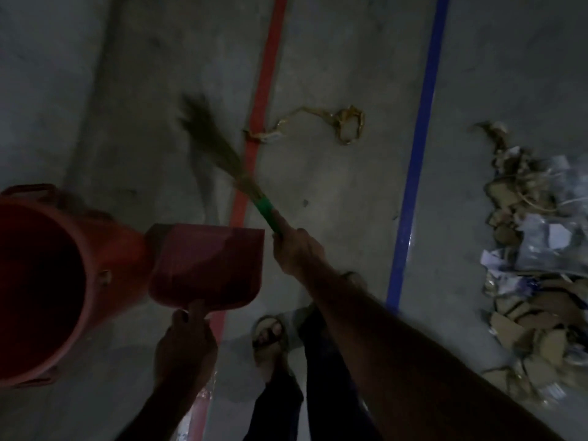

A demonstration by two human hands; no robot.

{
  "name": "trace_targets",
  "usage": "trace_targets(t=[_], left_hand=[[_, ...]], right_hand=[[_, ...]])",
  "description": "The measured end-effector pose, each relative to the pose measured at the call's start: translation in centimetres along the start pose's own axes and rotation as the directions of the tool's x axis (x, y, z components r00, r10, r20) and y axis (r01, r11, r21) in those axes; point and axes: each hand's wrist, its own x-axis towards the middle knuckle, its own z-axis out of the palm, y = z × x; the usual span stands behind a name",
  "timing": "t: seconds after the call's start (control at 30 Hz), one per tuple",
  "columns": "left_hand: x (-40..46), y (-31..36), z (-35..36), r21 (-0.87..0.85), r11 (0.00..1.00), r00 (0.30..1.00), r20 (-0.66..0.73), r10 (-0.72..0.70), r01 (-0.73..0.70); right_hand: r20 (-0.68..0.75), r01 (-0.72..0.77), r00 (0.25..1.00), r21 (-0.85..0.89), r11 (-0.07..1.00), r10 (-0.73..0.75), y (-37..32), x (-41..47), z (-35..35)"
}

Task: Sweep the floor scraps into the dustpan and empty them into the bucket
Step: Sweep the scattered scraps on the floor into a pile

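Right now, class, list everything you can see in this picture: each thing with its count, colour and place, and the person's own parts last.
bucket: one, red, far left.
dustpan: one, dark red, beside the bucket's rim.
broom: one, brown bristles, green-wrapped handle, centre.
twisted scrap: one, tan, between the stripes.
scrap pile: one, brown card and white paper, right.
red stripe: one, on the floor.
blue stripe: one, on the floor.
sandalled feet: two, bottom centre.
left hand: grips the dustpan handle.
right hand: grips the broom handle.

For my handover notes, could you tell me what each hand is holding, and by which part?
The left hand grips the red dustpan by its handle; the right hand grips the broom by its green handle.
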Motion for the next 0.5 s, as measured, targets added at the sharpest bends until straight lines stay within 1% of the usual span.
trace_targets(t=[0.07, 0.13, 0.17, 0.23, 0.3, 0.37, 0.43, 0.5], left_hand=[[1.7, 1.1, -0.1, -0.006, 1.000, 1.000, -0.011, 0.017, -0.017], [3.6, 2.6, 0.2, 0.024, 0.998, 0.997, -0.059, 0.055, -0.054], [4.4, 3.3, 0.4, 0.041, 0.996, 0.994, -0.070, 0.088, -0.085], [5.4, 5.8, 0.0, 0.054, 0.986, 0.986, -0.051, 0.159, -0.156], [6.1, 8.4, -0.4, 0.030, 0.985, 0.984, -0.048, 0.169, -0.167], [6.7, 11.2, -0.9, 0.001, 0.986, 0.985, -0.043, 0.166, -0.166], [7.1, 13.4, -1.0, 0.015, 0.974, 0.970, -0.089, 0.225, -0.225], [7.6, 14.5, -0.5, 0.142, 0.932, 0.925, -0.142, 0.353, -0.334]], right_hand=[[0.006, -0.119, 0.993, 0.092, 0.989, 0.119, 1.2, 1.6, -0.9], [-0.016, -0.200, 0.978, 0.233, 0.952, 0.209, 4.2, 2.7, -2.1], [-0.024, -0.232, 0.968, 0.301, 0.925, 0.251, 6.0, 2.9, -2.7], [-0.030, -0.299, 0.939, 0.420, 0.857, 0.342, 9.9, 2.8, -4.5], [-0.038, -0.346, 0.907, 0.502, 0.793, 0.420, 13.2, 1.7, -6.4], [-0.067, -0.395, 0.859, 0.542, 0.742, 0.507, 16.5, 0.7, -7.6], [-0.101, -0.457, 0.780, 0.583, 0.672, 0.618, 20.1, -0.1, -8.7], [-0.103, -0.494, 0.709, 0.634, 0.595, 0.698, 24.3, -0.9, -9.6]])
